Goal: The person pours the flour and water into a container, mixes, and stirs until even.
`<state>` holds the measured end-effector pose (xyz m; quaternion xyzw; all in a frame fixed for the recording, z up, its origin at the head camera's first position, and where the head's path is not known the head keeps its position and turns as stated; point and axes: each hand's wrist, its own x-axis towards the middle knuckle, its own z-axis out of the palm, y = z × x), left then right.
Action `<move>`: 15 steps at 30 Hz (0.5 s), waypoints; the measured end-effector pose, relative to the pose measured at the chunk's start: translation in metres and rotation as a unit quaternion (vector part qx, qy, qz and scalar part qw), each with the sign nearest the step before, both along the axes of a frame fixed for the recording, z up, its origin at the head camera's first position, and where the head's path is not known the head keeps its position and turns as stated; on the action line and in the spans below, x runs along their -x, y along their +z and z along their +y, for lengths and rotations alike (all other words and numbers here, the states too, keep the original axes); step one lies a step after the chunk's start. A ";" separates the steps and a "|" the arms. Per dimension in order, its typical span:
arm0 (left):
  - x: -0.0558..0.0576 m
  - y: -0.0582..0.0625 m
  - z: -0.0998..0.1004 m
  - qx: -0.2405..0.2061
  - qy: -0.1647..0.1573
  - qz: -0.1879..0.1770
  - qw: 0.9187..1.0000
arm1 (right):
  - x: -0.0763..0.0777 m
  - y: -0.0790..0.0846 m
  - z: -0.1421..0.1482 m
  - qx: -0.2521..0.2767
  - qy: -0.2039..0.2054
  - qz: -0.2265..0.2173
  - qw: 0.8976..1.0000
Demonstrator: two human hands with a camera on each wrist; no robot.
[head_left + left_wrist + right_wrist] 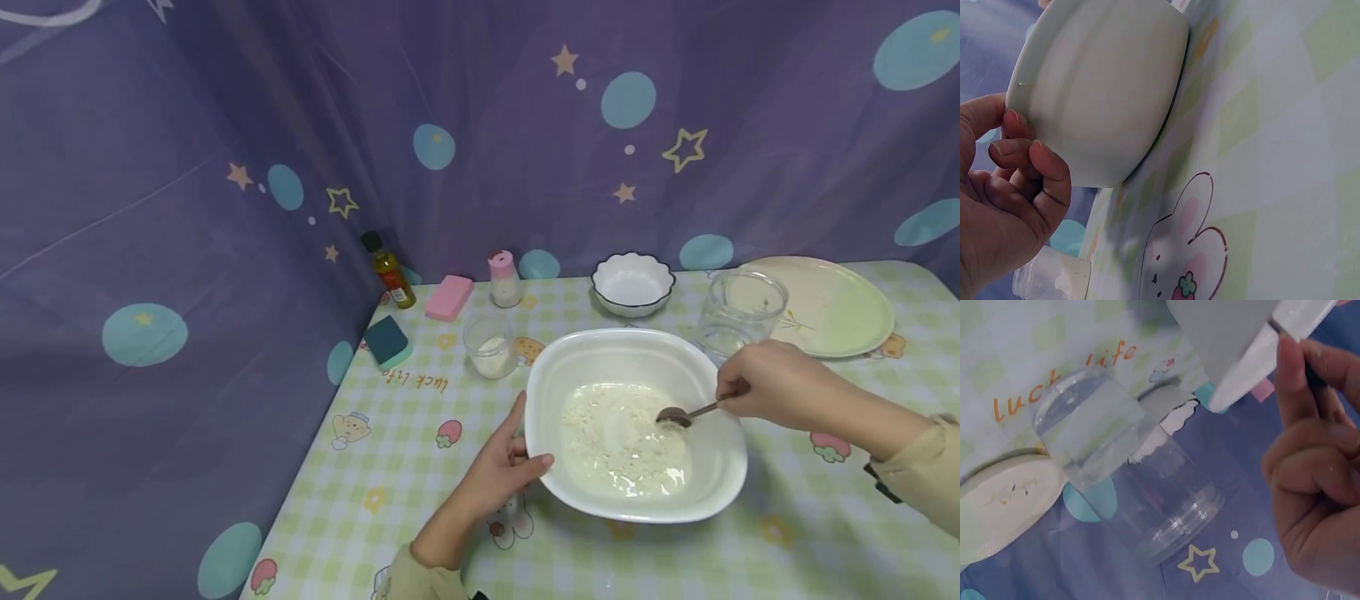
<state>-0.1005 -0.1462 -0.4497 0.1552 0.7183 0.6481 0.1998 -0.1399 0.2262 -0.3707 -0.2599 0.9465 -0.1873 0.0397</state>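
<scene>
A large white basin [555, 367] stands on the table with wet, lumpy flour [622, 442] across its bottom. My left hand [498, 467] grips the basin's left rim, thumb over the edge; in the left wrist view the curled fingers [1050, 178] lie against the outer wall. Over the basin's right side my right hand [772, 383] pinches the handle of a brown spoon [675, 417], whose bowl is down at the flour mixture. In the right wrist view a clear jar of water [1110, 444] stands near that hand.
Behind the basin are a scalloped white bowl [633, 283], a pale oval plate [855, 308] and a pink-topped shaker [504, 279]. To the left stand a small cup of white powder [491, 354], a pink block [450, 297], a dark green sponge [386, 340] and an oil bottle [392, 275].
</scene>
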 end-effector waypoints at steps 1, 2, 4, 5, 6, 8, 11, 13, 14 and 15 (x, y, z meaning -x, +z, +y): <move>0.000 0.000 0.000 0.001 0.000 0.000 1.000 | 0.000 0.001 0.001 -0.001 0.005 -0.009 1.000; 0.000 0.001 0.000 0.002 0.001 0.001 1.000 | 0.000 0.002 0.002 -0.001 0.011 -0.018 1.000; 0.000 0.001 0.000 0.004 0.001 0.001 1.000 | -0.001 0.003 0.003 0.003 0.027 -0.039 0.999; 0.000 0.001 0.000 0.004 0.001 0.001 1.000 | -0.001 0.003 0.004 0.007 0.035 -0.049 0.998; 0.000 0.001 0.000 0.005 0.001 0.001 1.000 | -0.001 0.003 0.004 0.012 0.042 -0.061 0.997; 0.000 0.000 0.000 0.003 0.000 0.002 1.000 | -0.002 0.002 0.003 0.025 0.058 -0.081 0.995; 0.000 0.000 0.000 0.003 0.000 0.003 1.000 | -0.003 -0.001 0.000 0.041 0.079 -0.093 0.992; 0.000 0.000 0.000 0.002 0.000 0.004 1.000 | -0.004 -0.003 -0.004 0.051 0.089 -0.094 0.990; 0.000 0.000 0.000 0.003 0.001 0.004 1.000 | -0.005 -0.005 -0.006 0.057 0.093 -0.090 0.990; 0.000 0.001 0.000 0.004 0.001 0.004 1.000 | -0.006 -0.006 -0.009 0.063 0.097 -0.088 0.989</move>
